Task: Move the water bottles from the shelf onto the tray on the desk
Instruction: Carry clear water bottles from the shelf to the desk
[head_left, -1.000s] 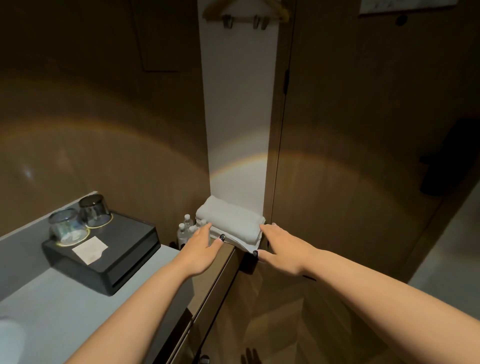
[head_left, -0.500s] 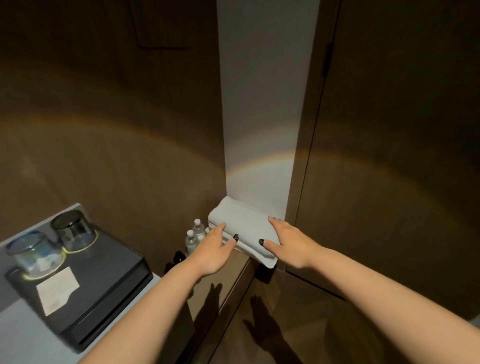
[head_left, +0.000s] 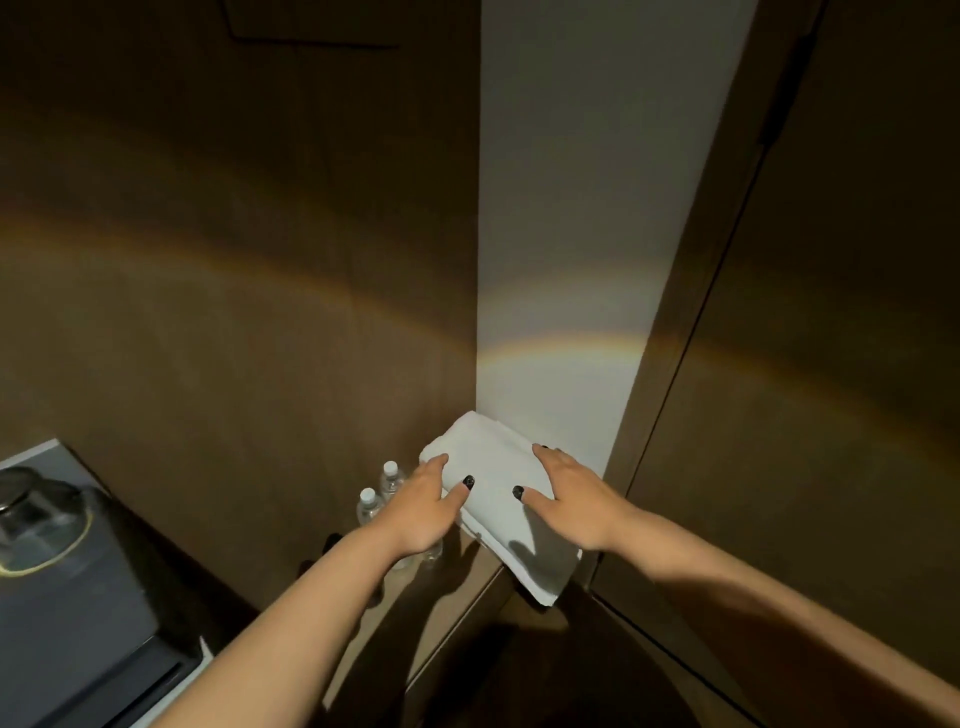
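A folded towel (head_left: 498, 478) crowds the water bottles (head_left: 379, 493) from the right

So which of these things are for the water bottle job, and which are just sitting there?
For the job:
- two water bottles on the shelf
- dark tray on the desk
- left hand and right hand, both holding the folded white towel

Just sitting there:
- upturned glass on the tray
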